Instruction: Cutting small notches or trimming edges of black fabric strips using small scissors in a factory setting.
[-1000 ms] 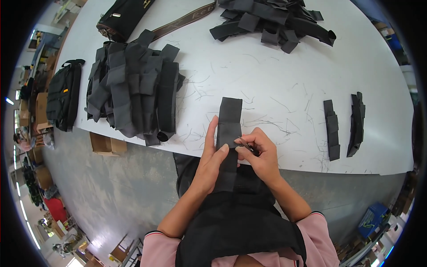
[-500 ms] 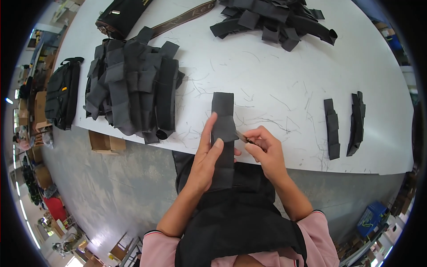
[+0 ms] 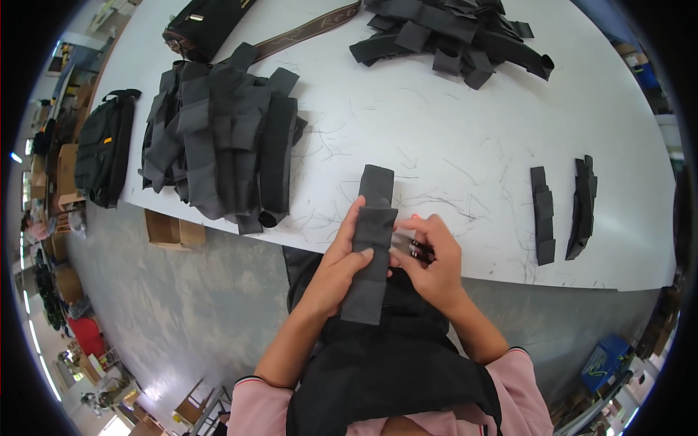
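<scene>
— What are the fingers doing?

— The left hand (image 3: 342, 265) has its fingers wrapped around a long dark grey fabric strip (image 3: 371, 243), thumb on the front face, the rest behind. The right hand (image 3: 435, 263) has its fingers pinched together on a small dark tool (image 3: 414, 247) pressed against the strip's right edge; what kind of tool is too small to tell.

— And where is the strip?

— Held upright over the near edge of the white worktop (image 3: 451, 138). Its upper end reaches above the worktop, its lower end hangs over the person's black apron (image 3: 392, 370).

— What lies around it?

— To the right, well apart, two short dark strips (image 3: 542, 214) lie side by side on the worktop. To the left sits a stack of grey folded pieces (image 3: 218, 138), overhanging the near edge. At the far side is a loose heap of dark strips (image 3: 451, 33), and near it a black bag (image 3: 207, 22) with a brown strap (image 3: 309, 33).

— Off the worktop?

— A black backpack (image 3: 105, 149) at the left end, and a cardboard box (image 3: 173, 231) on the grey floor beneath.
</scene>
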Available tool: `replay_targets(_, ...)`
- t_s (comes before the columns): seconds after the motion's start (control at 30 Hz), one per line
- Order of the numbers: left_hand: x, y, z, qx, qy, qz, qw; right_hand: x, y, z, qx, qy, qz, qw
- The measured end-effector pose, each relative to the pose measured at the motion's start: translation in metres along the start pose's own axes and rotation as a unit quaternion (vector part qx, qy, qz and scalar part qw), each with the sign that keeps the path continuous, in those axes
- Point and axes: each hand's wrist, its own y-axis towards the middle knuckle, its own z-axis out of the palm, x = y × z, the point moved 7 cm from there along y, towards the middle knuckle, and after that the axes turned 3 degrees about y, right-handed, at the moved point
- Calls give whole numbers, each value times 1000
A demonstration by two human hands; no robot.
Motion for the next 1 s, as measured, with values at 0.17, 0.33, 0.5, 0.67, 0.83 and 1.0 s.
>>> replay_targets(0.17, -1, 4, -9, -67, 249, 112, 960, 4, 0, -8, -34, 69, 29, 997)
replay_targets(0.33, -9, 1, -5, -117, 450, 118, 878, 7, 13, -7, 20, 8, 21, 1000)
replay_targets(0.5, -12, -3, -1, -143, 589, 206, 768, 17, 15, -8, 3, -113, -27, 993)
replay_targets(0.67, -17, -5, 5, -156, 627, 244, 723, 27, 12, -7, -9, -203, -76, 976)
replay_targets(0.83, -17, -8, 8, -161, 657, 246, 694, 33, 7, -7, -27, -254, -121, 959)
replay_targets(1.0, -11, -3, -5, -134, 622, 193, 747, -7, 2, -16, -24, 24, 28, 999)
